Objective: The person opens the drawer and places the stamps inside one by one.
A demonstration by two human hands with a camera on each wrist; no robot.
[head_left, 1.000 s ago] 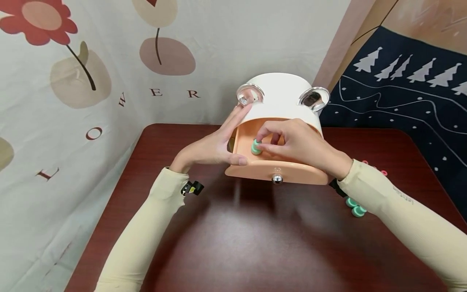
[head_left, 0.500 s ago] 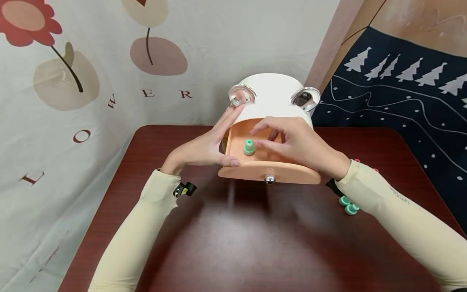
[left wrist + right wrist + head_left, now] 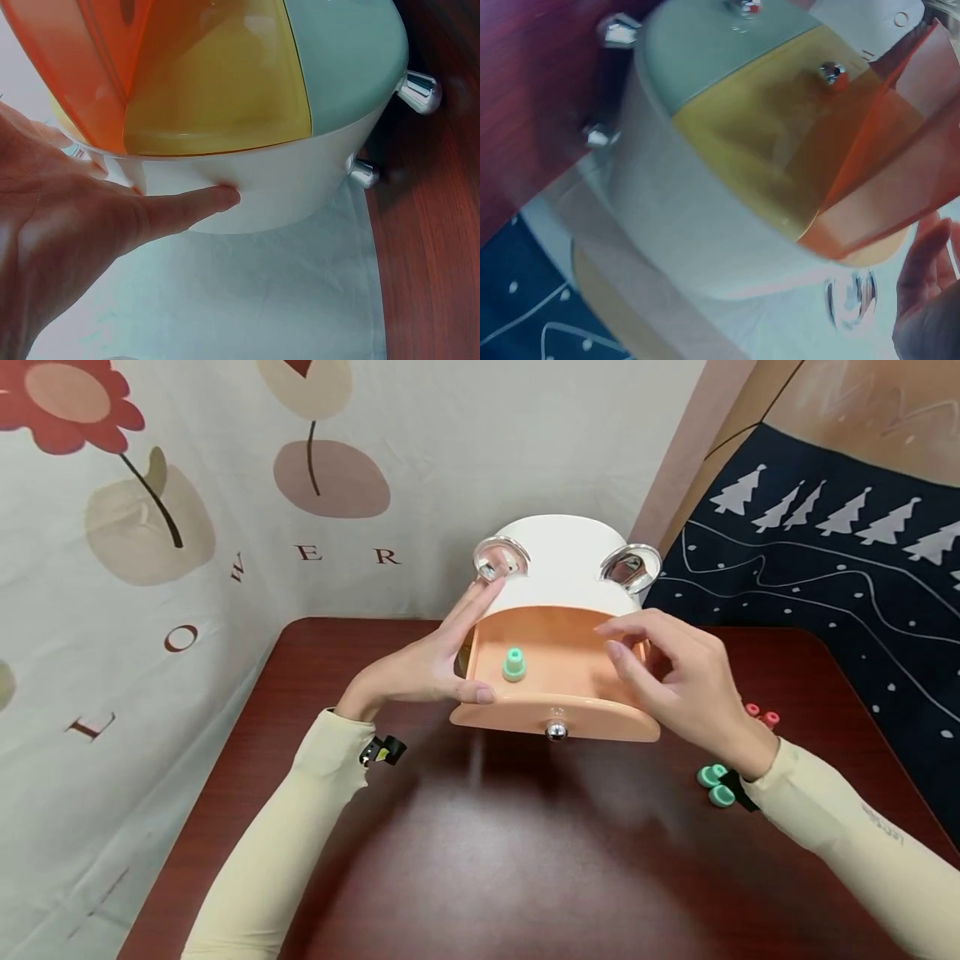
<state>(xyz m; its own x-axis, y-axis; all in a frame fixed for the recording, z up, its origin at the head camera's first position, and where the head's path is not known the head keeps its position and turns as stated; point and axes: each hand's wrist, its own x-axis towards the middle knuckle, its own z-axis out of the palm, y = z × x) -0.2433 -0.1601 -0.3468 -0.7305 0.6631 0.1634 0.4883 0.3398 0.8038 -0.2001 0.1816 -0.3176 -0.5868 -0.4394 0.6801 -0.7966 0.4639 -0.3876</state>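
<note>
One green cap (image 3: 513, 663) in the orange drawer (image 3: 558, 672), head view only.

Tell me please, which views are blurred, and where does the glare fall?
Head view: sharp; soft glare on the table before the orange drawer, and a bright glint on its chrome knob. Left wrist view: the left hand is near and soft. Right wrist view: motion-blurred overall and tilted, colours washed.
</note>
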